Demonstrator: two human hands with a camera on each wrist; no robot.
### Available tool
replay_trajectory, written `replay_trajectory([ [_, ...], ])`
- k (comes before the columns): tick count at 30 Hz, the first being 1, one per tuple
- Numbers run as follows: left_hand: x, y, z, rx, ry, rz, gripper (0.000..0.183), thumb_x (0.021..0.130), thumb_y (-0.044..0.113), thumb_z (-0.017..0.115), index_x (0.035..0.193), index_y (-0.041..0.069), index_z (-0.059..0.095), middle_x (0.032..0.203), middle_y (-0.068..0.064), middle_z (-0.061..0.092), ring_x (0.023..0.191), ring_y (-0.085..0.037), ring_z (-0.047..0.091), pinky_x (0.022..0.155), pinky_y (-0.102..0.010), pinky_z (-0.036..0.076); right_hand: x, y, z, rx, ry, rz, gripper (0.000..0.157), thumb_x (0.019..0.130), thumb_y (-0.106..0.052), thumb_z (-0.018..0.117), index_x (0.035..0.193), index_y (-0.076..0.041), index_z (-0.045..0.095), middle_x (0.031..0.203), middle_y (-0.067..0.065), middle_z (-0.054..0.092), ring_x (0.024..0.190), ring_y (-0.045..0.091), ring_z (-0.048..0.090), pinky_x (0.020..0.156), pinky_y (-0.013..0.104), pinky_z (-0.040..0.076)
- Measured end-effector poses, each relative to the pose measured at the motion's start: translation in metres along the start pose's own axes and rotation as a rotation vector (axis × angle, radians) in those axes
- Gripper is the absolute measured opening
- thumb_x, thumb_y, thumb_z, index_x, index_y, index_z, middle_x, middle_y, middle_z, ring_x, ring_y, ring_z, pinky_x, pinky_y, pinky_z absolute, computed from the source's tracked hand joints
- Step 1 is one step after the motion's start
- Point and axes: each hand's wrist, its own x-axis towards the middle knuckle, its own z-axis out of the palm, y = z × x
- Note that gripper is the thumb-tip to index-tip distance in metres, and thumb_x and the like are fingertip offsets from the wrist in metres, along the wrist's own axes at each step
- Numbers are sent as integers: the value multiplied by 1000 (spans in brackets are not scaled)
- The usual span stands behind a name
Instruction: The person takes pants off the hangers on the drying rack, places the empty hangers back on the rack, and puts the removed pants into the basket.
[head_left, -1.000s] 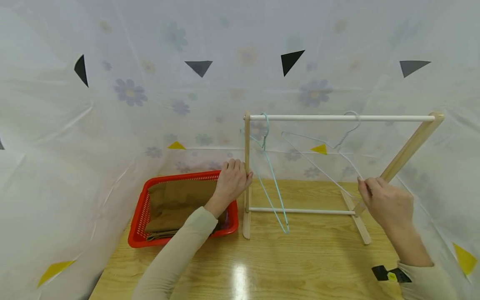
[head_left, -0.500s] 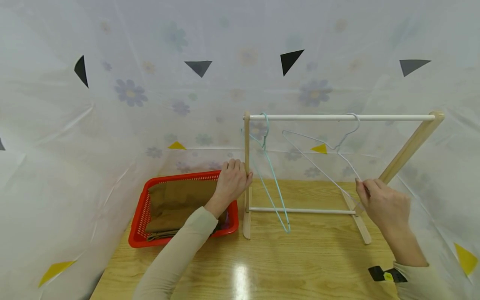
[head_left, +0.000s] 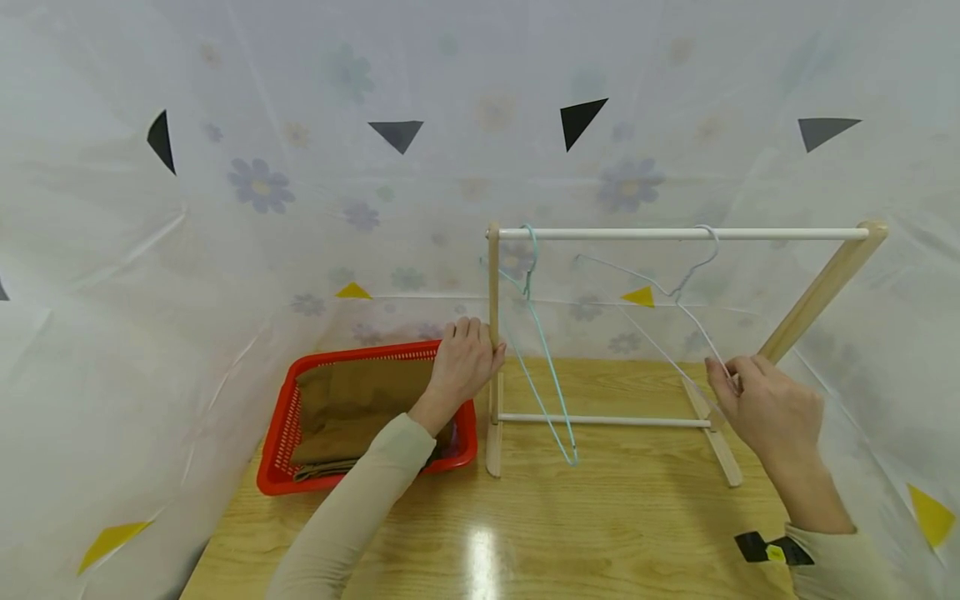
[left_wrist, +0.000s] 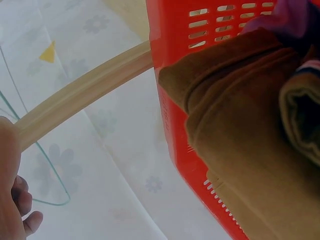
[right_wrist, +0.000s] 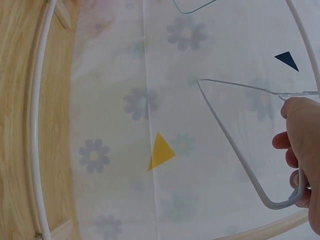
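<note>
A small garment rack with a white top bar [head_left: 600,234] and wooden end posts stands on the table. My left hand [head_left: 465,362] grips its left post [head_left: 493,283], also seen in the left wrist view, where the post [left_wrist: 85,92] runs out of the hand. With my right hand [head_left: 776,408] I hold the right lower corner of a pale wire hanger [head_left: 702,335], whose hook is over the top bar. The right wrist view shows fingers curled around that hanger [right_wrist: 244,161]. A teal wire hanger [head_left: 535,258] hangs near the left post, apart from both hands.
A red plastic basket [head_left: 277,433] sits left of the rack, beneath my left forearm. Folded brown cloth [head_left: 367,400] lies in it, with something purple partly hidden. White flowered sheeting [head_left: 300,233] encloses the wooden table [head_left: 600,533] at the back and sides.
My right hand has shifted slightly left with the pale hanger's corner, and that hanger has turned a little, its left tip moving rightward. My left hand stays on the post.
</note>
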Motion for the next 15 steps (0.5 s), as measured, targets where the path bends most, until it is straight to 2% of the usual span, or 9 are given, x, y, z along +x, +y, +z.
replay_trajectory([
  [7,1,-1,-3,-45,-70,-15,50,109,52,48,92,8,63,85,-5,60,87,-25,59,77,-35,48,3,-3,-3,3,-1,45,67,104,-54,49,86,6,72,64,20,67,34,26,45,35,28,18],
  [12,-1,-3,-9,-112,-116,-43,57,107,60,48,98,7,65,88,-7,63,87,-26,60,75,-35,49,3,-11,-9,-9,-10,69,73,103,-61,47,99,6,74,78,25,70,46,36,57,37,26,17],
  [15,-4,-5,-13,-146,-160,-56,61,107,63,45,104,5,65,93,-9,65,90,-28,62,77,-36,51,2,-17,-13,-10,-6,81,77,101,-65,47,107,6,74,89,30,71,57,44,63,33,34,26],
])
